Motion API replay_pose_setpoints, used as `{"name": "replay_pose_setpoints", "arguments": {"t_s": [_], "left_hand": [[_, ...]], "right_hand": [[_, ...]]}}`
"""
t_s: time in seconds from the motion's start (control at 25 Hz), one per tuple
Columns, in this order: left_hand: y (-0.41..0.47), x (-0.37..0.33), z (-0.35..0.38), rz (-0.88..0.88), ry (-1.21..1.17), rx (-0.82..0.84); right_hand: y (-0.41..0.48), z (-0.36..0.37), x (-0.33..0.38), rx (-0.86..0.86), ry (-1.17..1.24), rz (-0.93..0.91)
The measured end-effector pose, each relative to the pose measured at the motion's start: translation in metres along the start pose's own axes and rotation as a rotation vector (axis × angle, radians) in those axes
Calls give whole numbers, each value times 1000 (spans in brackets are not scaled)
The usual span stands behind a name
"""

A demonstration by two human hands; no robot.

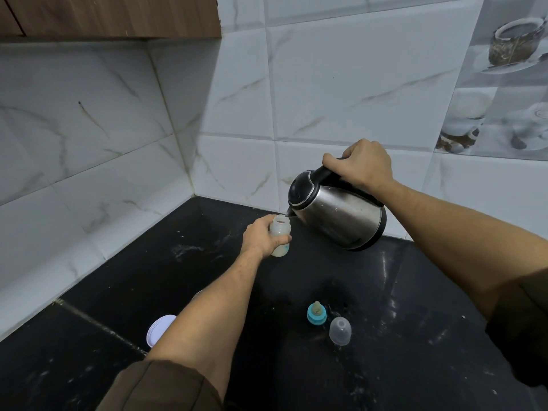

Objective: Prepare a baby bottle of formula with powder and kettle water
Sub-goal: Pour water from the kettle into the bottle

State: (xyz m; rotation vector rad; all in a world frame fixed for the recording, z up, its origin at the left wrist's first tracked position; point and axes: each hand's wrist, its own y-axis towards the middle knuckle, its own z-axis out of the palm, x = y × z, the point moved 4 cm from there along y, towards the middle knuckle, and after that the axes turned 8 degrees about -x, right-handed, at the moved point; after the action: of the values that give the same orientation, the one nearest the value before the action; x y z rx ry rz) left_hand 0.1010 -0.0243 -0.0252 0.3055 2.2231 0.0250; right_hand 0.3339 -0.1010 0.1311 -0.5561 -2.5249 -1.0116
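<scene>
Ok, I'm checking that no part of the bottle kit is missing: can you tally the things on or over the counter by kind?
Steel kettle: 1, tilted, gripped by the right hand
Baby bottle: 1, open-topped, gripped by the left hand
Teat with blue ring: 1
Clear dome cap: 1
White lid: 1, partly hidden
Total: 5

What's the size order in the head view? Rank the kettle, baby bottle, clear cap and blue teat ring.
1. kettle
2. baby bottle
3. clear cap and blue teat ring: too alike to rank
</scene>
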Motion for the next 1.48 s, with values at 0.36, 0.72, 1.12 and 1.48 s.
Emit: {"name": "replay_pose_setpoints", "arguments": {"t_s": [0.36,0.72,1.12,1.48], "left_hand": [[-4,9,9,-27,-61,-24],[-24,36,25,-119,-81,-42],[-35,62,35,-209,-68,-20],[-37,72,34,-227,-74,-29]], "right_hand": [[-26,31,-66,-22,333,376],[-53,75,-105,2,494,579],[-76,100,-128,19,577,656],[-76,110,-145,24,650,721]]}}
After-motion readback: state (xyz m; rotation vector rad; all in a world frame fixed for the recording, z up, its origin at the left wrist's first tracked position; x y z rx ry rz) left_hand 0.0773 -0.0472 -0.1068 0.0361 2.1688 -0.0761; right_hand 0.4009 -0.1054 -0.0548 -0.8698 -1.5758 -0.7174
